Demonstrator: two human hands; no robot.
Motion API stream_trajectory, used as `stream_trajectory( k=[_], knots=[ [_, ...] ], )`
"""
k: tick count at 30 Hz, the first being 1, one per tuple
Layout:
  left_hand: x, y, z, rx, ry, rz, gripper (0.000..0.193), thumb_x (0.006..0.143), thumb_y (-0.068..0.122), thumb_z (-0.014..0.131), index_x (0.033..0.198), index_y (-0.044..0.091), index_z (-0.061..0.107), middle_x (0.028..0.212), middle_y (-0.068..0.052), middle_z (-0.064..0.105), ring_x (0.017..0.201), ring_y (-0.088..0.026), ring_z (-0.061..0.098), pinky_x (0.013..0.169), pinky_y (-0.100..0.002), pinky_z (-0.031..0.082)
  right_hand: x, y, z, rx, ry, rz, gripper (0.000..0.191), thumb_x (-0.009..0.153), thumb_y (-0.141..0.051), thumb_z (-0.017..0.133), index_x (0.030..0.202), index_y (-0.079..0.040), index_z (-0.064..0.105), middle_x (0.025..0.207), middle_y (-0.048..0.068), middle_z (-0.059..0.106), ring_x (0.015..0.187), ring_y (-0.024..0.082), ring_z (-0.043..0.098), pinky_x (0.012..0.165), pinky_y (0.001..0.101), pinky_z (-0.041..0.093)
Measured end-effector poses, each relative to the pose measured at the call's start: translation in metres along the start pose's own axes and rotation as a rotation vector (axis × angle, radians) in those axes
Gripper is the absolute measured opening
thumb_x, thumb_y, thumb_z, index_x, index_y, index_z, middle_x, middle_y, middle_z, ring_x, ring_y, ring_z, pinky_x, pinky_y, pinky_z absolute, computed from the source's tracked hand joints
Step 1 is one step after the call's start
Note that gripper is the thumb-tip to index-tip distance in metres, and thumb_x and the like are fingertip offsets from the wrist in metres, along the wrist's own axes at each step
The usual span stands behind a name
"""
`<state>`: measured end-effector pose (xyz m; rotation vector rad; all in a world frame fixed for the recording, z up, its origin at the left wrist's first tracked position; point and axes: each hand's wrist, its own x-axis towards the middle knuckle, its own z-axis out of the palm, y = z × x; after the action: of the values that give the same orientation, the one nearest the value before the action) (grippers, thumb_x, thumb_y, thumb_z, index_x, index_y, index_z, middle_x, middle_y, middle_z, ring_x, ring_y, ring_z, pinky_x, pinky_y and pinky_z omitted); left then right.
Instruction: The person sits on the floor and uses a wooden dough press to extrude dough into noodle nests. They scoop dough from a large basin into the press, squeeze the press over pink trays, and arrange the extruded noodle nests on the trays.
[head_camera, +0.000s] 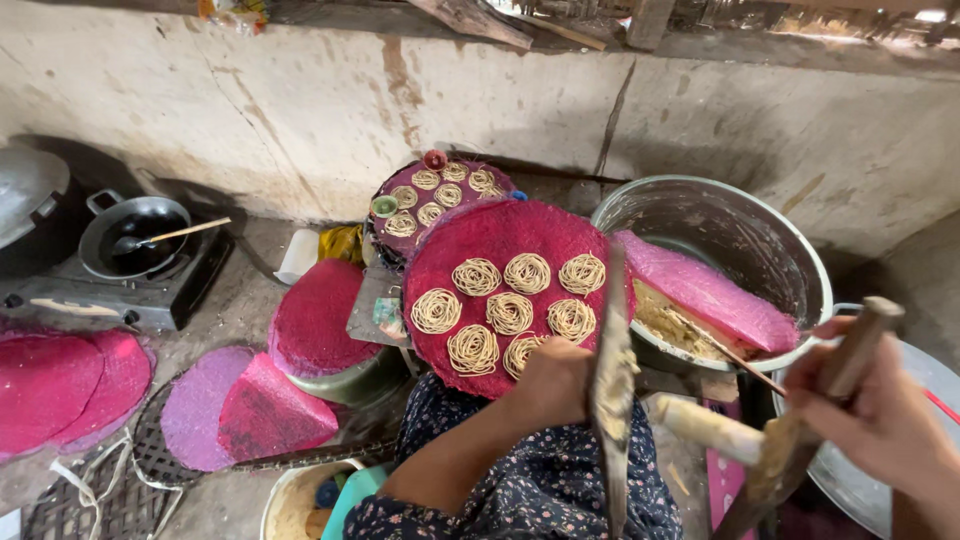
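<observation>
My left hand (550, 382) grips the near edge of a round red woven mat (500, 235) that carries several coils of pale noodle strands (509, 312). Right beside that hand, a dough-smeared wooden bar (612, 390) of a noodle press stands up in front of the mat. My right hand (880, 420) is closed around the press's other wooden handle (850, 360) at the right. The dough-coated barrel of the press (705, 428) lies between the two hands.
A big metal pot (790, 245) behind the press holds dough and a pink mat (705, 290). A second mat with noodle coils (440, 195) leans by the stained wall. Red and purple mats (310, 320) lie left, near a gas stove with a wok (130, 240).
</observation>
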<state>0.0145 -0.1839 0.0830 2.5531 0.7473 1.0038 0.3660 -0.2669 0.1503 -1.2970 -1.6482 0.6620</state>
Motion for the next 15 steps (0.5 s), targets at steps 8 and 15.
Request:
stream_trajectory(
  k=[8,15],
  knots=[
    [0.006,-0.027,-0.027,-0.641,0.172,-0.071,0.039,0.084,0.008,0.084,0.12,0.007,0.071,0.121,-0.004,0.076,0.114,-0.018,0.072,0.105,-0.036,0.058,-0.051,0.077,-0.026,0.411,0.643,-0.099,0.02,0.116,-0.018,0.051,0.102,-0.004,0.055,0.098,0.007,0.059,0.077,0.014,0.056,0.07,0.0239,0.044],
    [0.01,-0.032,-0.027,-0.56,0.21,0.156,0.05,0.082,0.007,0.086,0.127,0.016,0.068,0.129,-0.001,0.071,0.126,-0.019,0.066,0.124,-0.042,0.043,-0.001,0.011,0.076,0.537,0.942,-0.528,0.009,0.108,-0.009,0.051,0.117,-0.007,0.051,0.093,0.01,0.058,0.079,0.02,0.059,0.08,0.0318,0.05]
  ],
)
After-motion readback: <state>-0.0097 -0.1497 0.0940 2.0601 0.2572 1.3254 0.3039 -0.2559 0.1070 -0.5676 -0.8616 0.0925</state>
